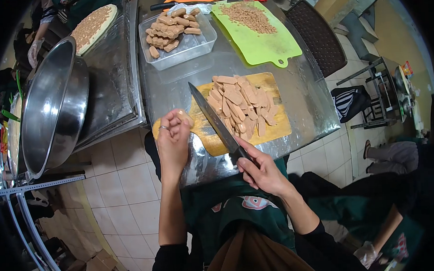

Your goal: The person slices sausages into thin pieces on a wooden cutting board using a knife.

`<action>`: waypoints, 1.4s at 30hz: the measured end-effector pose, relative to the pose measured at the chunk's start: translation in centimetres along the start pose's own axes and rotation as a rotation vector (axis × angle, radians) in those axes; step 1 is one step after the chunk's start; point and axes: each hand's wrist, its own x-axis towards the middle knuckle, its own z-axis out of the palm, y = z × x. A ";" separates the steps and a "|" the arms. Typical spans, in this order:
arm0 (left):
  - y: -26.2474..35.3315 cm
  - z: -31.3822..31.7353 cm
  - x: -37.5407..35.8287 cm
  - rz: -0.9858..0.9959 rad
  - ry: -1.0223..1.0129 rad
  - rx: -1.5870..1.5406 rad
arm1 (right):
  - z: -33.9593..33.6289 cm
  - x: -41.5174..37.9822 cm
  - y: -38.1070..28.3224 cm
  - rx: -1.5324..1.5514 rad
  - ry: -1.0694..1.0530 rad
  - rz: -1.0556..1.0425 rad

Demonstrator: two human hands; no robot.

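A yellow cutting board (278, 103) lies at the front of the metal table, with a pile of sliced sausage (244, 103) on it. My right hand (261, 170) grips the black handle of a large knife (215, 118), whose blade slants over the board, tip up and left. At the board's handle end, my left hand (174, 137) pinches a short sausage piece (184, 117) between its fingers. Behind the board, a clear plastic container (184, 53) holds several whole sausages (170, 30).
A green cutting board (276, 50) with chopped bits lies at the back right of the metal table (308, 107). Large metal bowl (56, 108) on the left, near a topped round of dough (94, 29). Co-workers' arms show at upper left and lower right.
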 end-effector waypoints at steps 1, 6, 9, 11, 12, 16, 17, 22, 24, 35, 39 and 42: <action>0.2 0.1 -0.7 -0.019 -0.034 0.006 | -0.1 -0.3 -0.1 -0.022 -0.012 0.004; 0.5 1.5 -2.6 -0.083 -0.085 0.066 | -0.7 -1.5 0.4 -0.292 0.011 -0.056; 0.0 2.3 -2.9 -0.101 -0.031 0.123 | -1.0 -1.9 1.3 -0.486 0.048 -0.167; 0.6 2.5 -2.9 -0.111 -0.002 0.193 | -0.9 -2.1 1.2 -0.508 0.059 -0.144; 0.9 2.6 -2.9 -0.111 0.010 0.223 | -0.9 -2.3 1.1 -0.519 0.063 -0.126; 0.8 2.4 -2.7 -0.114 0.031 0.194 | -0.6 -2.4 0.0 -0.549 0.057 -0.032; 0.8 2.3 -2.6 -0.117 0.033 0.213 | -0.6 -2.2 -0.2 -0.554 0.052 -0.014; 0.5 1.7 -1.8 -0.159 0.034 0.189 | -0.6 -1.7 1.4 -0.626 0.048 -0.178; 1.0 1.9 -1.6 -0.168 0.049 0.251 | -0.9 -1.8 1.3 -0.652 0.033 -0.182; 1.6 2.7 -1.5 -0.229 0.036 0.296 | -1.8 -2.0 1.3 -0.639 0.015 -0.233; 2.0 3.0 -2.9 -0.288 -0.002 0.223 | -2.2 -2.8 1.2 -0.603 0.003 -0.212; 1.9 3.4 -3.5 -0.304 0.010 0.168 | -2.6 -3.2 1.4 -0.593 0.001 -0.211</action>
